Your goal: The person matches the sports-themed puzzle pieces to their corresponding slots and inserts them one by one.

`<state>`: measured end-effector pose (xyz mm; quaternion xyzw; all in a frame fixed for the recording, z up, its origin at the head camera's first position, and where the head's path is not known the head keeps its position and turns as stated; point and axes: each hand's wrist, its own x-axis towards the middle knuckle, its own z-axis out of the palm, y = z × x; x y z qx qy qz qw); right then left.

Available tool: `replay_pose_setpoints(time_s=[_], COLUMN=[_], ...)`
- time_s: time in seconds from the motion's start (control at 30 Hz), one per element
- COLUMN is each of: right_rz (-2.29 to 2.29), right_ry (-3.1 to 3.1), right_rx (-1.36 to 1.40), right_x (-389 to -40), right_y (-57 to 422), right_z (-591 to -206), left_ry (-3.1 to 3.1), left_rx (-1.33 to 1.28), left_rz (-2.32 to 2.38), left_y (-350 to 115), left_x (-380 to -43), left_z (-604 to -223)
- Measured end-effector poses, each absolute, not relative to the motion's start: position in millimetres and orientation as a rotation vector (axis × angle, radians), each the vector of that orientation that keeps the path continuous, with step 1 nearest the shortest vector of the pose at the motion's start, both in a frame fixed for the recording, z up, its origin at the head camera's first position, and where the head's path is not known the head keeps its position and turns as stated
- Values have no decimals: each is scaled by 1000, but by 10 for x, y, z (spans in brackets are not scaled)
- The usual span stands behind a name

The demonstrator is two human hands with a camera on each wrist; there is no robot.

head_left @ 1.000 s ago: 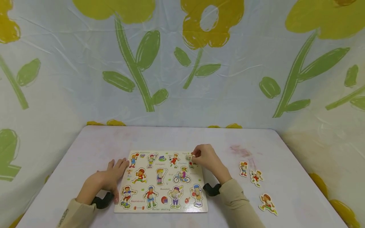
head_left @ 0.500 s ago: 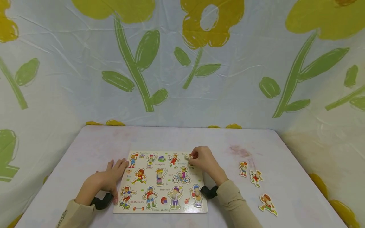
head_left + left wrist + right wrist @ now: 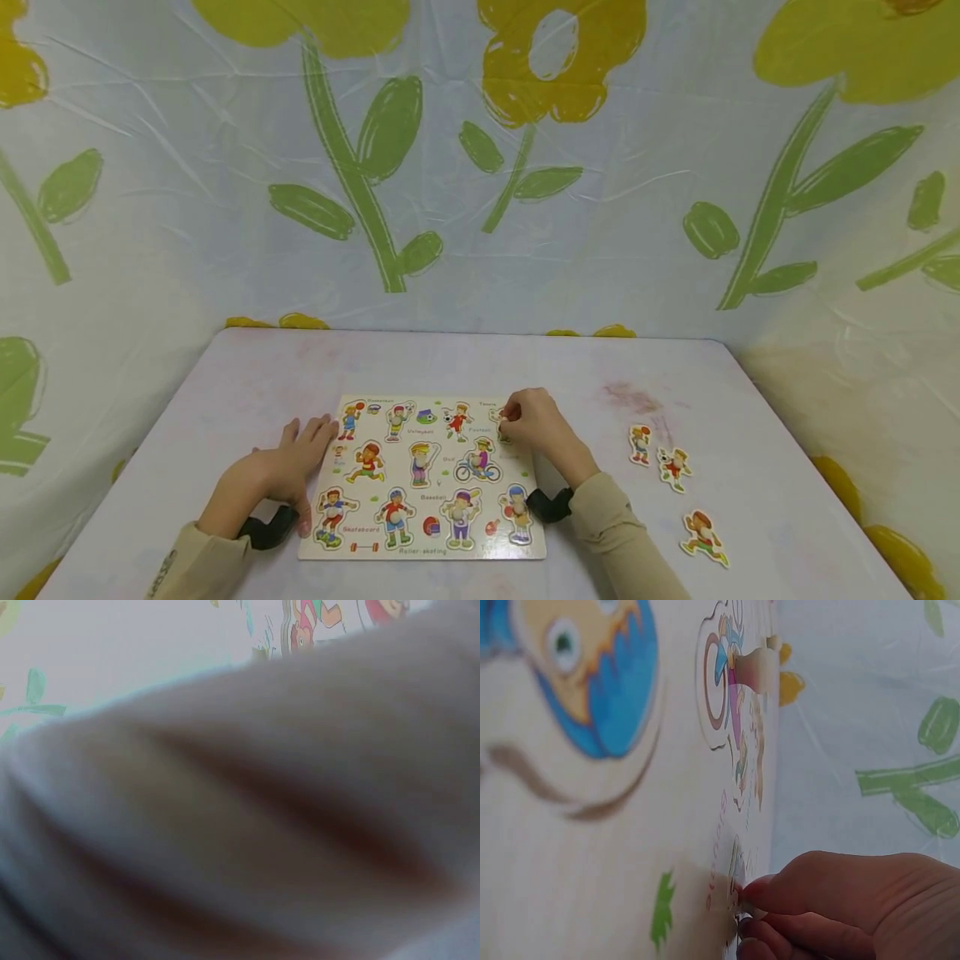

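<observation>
A wooden knob puzzle board point(image 3: 517, 468) printed with sports figures lies flat on the table. My left hand point(image 3: 288, 467) rests on its left edge with the fingers extended. In the left wrist view, a blurred surface covers most of the picture. At the board's upper right corner, my right hand point(image 3: 538, 421) pinches a puzzle piece point(image 3: 504, 437) between thumb and fingers; the hand covers most of it. From the right wrist view, the fingertips are low against the board, and I cannot tell whether the piece is seated. A cyclist piece point(image 3: 478, 462) sits just below that hand.
To the board's right lie three loose puzzle pieces: a basketball player point(image 3: 640, 445), a footballer point(image 3: 675, 469) and a runner point(image 3: 704, 537). Behind the white table point(image 3: 420, 362) hangs a flower-printed cloth point(image 3: 600, 250).
The right hand has shifted slightly left and down with its puzzle piece, which shows less under the fingers now. The left hand has stayed on the board's edge.
</observation>
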<state>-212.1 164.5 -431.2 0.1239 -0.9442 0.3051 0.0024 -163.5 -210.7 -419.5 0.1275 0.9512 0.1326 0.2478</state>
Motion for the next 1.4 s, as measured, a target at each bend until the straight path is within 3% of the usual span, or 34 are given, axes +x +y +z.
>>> replay_pose_setpoints(time_s=[1.4], right_rz=[924], right_ry=[-2997], right_rx=[391], right_x=[-2142], right_y=[1848], right_z=[-4150], left_ry=[2596], left_rx=[350], left_rz=[395], left_y=[-2098], left_x=[-1614], left_z=[-4173])
